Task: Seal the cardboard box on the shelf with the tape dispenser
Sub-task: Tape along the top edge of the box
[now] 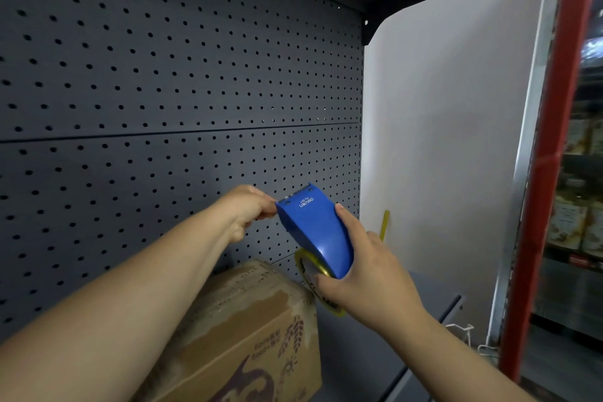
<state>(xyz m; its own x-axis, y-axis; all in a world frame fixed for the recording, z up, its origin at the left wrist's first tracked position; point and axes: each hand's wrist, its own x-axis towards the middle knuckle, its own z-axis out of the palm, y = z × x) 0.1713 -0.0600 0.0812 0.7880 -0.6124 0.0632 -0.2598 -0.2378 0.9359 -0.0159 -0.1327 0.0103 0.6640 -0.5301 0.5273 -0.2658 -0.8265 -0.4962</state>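
Observation:
A blue tape dispenser with a yellow roll of tape is held up in the air above the shelf, its mouth pointing up and left. My right hand grips its lower body around the roll. My left hand pinches at the dispenser's upper edge, fingers closed there; whether tape is between them is hidden. Below both hands a brown cardboard box with purple print stands on the dark shelf, its top flaps closed and covered with old tape. My left forearm crosses over the box's left part.
A dark pegboard wall backs the shelf. The grey shelf board extends right of the box. A white side panel and a red upright stand at right, with stocked shelves beyond. Another shelf hangs overhead.

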